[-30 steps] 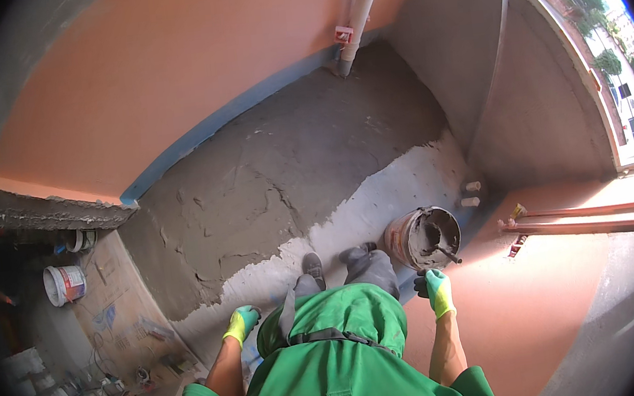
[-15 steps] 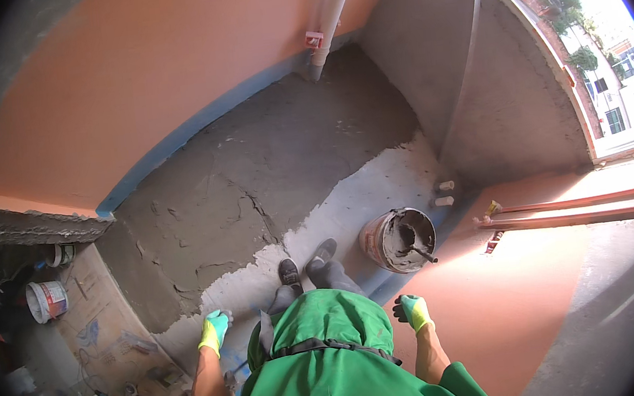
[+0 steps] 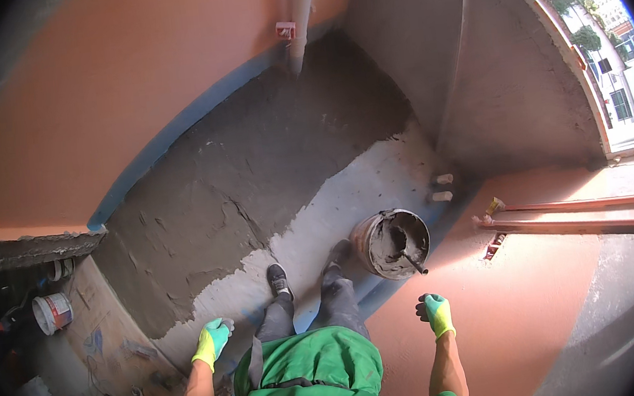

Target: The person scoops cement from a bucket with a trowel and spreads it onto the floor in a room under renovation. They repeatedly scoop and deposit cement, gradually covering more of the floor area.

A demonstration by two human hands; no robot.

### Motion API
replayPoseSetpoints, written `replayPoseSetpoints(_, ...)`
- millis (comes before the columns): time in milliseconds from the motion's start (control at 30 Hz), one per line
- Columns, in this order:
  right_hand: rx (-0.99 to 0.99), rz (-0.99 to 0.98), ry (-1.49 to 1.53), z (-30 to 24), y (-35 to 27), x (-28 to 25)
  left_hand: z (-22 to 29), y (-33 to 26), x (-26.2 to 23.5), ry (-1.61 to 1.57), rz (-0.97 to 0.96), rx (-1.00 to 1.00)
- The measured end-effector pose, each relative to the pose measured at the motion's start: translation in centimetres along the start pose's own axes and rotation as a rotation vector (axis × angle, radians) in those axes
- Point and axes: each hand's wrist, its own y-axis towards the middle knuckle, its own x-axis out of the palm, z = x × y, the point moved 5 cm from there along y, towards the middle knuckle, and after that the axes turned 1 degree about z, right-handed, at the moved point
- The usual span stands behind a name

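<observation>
Shoes (image 3: 278, 279) have spread wider, a bucket (image 3: 364, 245) standing close by the right one, hands (image 3: 213, 340) curled and apart.

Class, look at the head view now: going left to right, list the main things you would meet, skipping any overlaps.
White bucket → left hand → left shoe → mortar bucket → two short cylinders → window

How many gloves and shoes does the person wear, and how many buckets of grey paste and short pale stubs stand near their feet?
Gloves: 2 (left glove, right glove)
Shoes: 2 (left shoe, right shoe)
Bucket of grey paste: 1
Short pale stubs: 2 (upper stub, lower stub)
Total: 7
</observation>
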Motion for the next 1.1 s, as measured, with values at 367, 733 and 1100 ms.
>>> replayPoseSetpoints(367,0.037,0.009,-0.577,-0.9,25.2,-1.1,1.8,-4.1,11.3,0.549,0.096,-0.092)
replayPoseSetpoints(733,-0.408,0.119,-0.568,-8.1,29.4,5.7,4.5,-1.3,19.7,0.291,0.051,-0.140)
replayPoseSetpoints(1100,-0.675,-0.249,-1.177,-13.2,42.1,14.3,1.0,-1.9,18.5,0.154,0.076,-0.204)
